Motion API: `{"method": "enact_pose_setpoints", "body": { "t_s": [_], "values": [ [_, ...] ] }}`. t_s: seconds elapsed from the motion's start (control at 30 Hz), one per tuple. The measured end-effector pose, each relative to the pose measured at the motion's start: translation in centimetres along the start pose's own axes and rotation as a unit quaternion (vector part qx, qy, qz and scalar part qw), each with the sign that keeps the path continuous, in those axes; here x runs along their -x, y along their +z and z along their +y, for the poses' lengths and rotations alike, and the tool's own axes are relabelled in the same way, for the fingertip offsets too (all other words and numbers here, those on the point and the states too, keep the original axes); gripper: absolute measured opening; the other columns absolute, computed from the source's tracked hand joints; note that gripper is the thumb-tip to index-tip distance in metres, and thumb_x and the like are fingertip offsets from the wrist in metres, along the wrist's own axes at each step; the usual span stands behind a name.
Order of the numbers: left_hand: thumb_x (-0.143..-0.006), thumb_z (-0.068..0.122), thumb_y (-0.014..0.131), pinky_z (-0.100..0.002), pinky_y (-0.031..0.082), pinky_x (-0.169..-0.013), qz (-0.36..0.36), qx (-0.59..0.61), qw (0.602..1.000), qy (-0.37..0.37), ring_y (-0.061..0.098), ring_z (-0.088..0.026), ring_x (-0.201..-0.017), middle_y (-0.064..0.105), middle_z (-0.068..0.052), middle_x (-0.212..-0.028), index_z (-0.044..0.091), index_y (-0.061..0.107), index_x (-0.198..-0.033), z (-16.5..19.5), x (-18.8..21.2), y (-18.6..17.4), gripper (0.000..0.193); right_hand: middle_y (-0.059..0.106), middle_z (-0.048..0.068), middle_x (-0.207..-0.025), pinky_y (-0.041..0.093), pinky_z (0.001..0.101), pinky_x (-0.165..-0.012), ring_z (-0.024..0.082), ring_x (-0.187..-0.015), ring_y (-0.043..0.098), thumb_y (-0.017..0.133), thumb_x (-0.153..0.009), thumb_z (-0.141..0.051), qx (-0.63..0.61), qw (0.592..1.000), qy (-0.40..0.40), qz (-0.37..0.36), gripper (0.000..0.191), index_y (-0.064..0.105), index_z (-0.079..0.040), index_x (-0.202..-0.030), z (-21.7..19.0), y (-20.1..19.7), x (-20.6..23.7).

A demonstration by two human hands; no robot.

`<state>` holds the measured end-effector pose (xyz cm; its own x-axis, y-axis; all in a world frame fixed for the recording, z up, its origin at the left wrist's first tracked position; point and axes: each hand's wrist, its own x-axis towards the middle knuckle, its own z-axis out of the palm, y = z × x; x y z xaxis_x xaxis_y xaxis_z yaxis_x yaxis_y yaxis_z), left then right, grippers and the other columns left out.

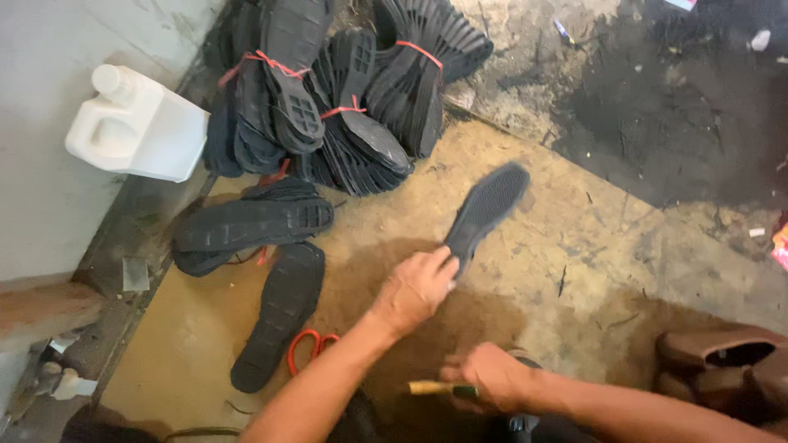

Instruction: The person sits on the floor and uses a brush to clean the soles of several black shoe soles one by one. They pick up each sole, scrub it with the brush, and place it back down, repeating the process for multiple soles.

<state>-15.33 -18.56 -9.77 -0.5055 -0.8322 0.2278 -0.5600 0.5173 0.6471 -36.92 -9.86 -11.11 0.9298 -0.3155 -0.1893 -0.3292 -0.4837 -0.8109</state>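
The left hand (417,289) is stretched forward on a bare forearm, its fingers closed in a grip. The right hand (491,377) is kept low and near, curled into a fist.

A white plastic jug (135,123) with a moulded handle and a round cap rests at the upper left, beside a pale wall (49,189). Just right of it, bundles of black shoe soles (345,90) are heaped together, each bundle tied with red cord. Two more flat stacks of soles (250,226) lie below that heap, and a single black sole (279,316) lies lengthwise beneath them. A loop of red cord (308,349) sits on the ground next to its lower end. The yellowish floor sheet (574,246) is stained and scuffed, and dark dirt (681,107) covers the upper right. Brown shoes (722,361) sit at the right edge.
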Motion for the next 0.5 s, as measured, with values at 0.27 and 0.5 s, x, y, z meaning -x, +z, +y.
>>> {"method": "enact_pose_setpoints", "body": {
  "t_s": [0.27, 0.5],
  "values": [
    [-0.101, 0.017, 0.054, -0.034, 0.065, -0.071, 0.161, 0.419, 0.786, -0.425, 0.076, -0.023, -0.089, 0.074, -0.013, -0.12, 0.003, 0.062, -0.138, -3.4, 4.5, -1.4, 0.04, 0.079, 0.009, -0.095, 0.058, 0.0362, -0.065, 0.021, -0.081, 0.072, 0.07, -0.088, -0.015, -0.067, 0.848, 0.341, 0.4, 0.023, 0.076, -0.005, -0.108, 8.1, -8.5, 1.8],
    [-0.098, 0.009, 0.056, -0.037, 0.066, -0.081, 0.136, 0.63, 0.596, -0.479, 0.07, -0.02, -0.103, 0.071, -0.012, -0.122, 0.001, 0.059, -0.141, -2.0, 9.6, 5.0, 0.044, 0.075, 0.016, -0.102, 0.059, 0.0384, -0.071, 0.027, -0.086, 0.073, 0.075, -0.082, -0.022, -0.069, 0.935, 0.227, 0.264, 0.041, 0.067, 0.002, -0.115, 3.4, -8.6, -1.8]
  ]
}}
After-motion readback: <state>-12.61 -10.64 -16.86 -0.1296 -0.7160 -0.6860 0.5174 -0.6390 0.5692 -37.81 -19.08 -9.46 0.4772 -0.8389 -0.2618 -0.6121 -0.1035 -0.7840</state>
